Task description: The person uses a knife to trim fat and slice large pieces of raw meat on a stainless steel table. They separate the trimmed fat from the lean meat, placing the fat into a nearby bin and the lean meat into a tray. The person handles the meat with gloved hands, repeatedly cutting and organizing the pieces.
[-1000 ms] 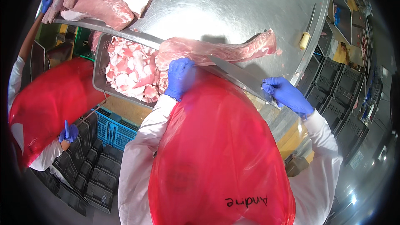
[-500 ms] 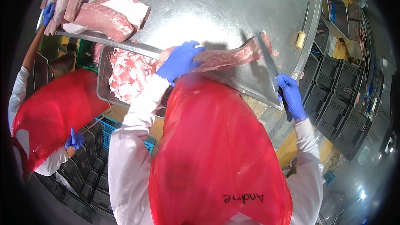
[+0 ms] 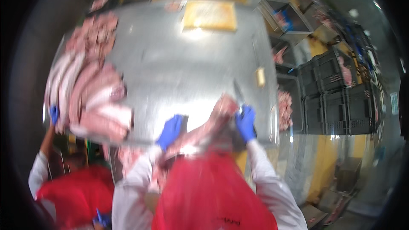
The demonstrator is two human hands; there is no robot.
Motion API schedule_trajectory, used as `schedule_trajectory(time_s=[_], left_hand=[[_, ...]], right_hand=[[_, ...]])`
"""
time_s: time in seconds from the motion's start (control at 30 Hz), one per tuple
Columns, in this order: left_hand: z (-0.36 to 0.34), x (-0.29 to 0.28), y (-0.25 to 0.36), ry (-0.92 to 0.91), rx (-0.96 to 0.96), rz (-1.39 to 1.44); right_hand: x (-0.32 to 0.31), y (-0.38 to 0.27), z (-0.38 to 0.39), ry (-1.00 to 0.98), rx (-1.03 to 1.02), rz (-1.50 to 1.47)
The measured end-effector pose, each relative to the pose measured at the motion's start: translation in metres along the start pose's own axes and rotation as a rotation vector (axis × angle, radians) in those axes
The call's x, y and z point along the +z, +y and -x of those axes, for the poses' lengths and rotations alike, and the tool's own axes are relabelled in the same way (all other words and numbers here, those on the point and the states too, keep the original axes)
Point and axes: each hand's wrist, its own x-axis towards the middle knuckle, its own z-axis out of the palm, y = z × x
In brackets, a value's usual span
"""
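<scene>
A long piece of pink meat (image 3: 204, 130) lies slantwise at the near edge of the steel table (image 3: 170, 72), its thicker end up and to the right. My left hand (image 3: 171, 132), in a blue glove, is by the lower left part of this piece; motion smears its fingers, so their grip is unclear. My right hand (image 3: 246, 123), also gloved in blue, is closed round the handle of a knife (image 3: 238, 88). The blade points away from me, up and left, beside the meat's thick end. Most of the handle is hidden in the hand.
Large meat slabs (image 3: 104, 121) and smaller cut pieces (image 3: 93, 36) lie at the left. A yellow-edged board (image 3: 209, 15) is at the far side, and a pale-handled tool (image 3: 260, 77) at the right. Dark crates (image 3: 336, 108) stand beyond. A co-worker's gloved hand (image 3: 54, 114) touches the slabs.
The view has shifted, showing more of the table's far side. My left hand has come off the top of the meat to its side. The knife now points more steeply away from me.
</scene>
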Motion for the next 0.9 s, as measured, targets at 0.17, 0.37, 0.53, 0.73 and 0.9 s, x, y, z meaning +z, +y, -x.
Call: schedule_trajectory(time_s=[0.17,0.37,0.53,0.73,0.9], left_hand=[[-0.087,0.08,0.155,-0.13,-0.014,0.621],[-0.115,0.178,0.202,-0.177,0.511,0.348],[-0.14,0.064,0.168,-0.307,0.44,0.335],[-0.101,-0.126,-0.009,0.415,-0.007,-0.099],[-0.092,-0.137,-0.021,0.58,0.012,-0.145]], right_hand=[[-0.062,-0.098,0.002,-0.14,0.357,-1.485],[-0.214,-0.037,0.012,0.263,-0.119,-0.435],[-0.444,0.023,0.017,0.503,0.111,0.274],[-0.521,-0.063,-0.168,0.421,-0.115,0.732],[-0.331,-0.138,-0.291,-0.076,-0.48,0.691]])
